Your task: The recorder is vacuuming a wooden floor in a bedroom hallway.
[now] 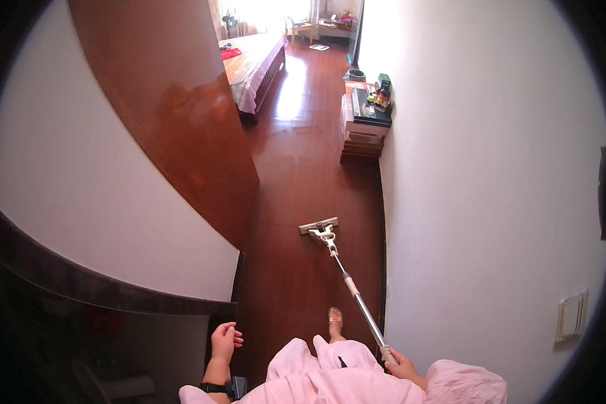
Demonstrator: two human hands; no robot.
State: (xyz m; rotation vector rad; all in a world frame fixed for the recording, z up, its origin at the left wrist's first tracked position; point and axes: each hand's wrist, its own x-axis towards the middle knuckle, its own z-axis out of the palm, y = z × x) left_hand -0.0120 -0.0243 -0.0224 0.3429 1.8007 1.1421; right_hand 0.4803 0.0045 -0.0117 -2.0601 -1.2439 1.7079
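My right hand [402, 367] is closed round the upper end of a mop's handle, low in the view near the right wall. The mop [365, 311] has a silver and beige pole that slants away to the left. Its flat, pale head [318, 225] rests on the reddish-brown floor [289, 269] ahead of me. My left hand [225, 341] hangs beside the dark-edged wall at the lower left, holding nothing, its fingers loosely bent and apart. A black device is strapped to my left wrist [234, 388]. My foot [335, 322] shows close to the pole.
A brown wooden door [175, 121] stands at the left. Against the right wall [478, 175] is a stack of boxes [365, 128] with small items on top. Farther off are a bed [259, 64] and a wooden chair [301, 30]. A white flat object [319, 48] lies on the far floor.
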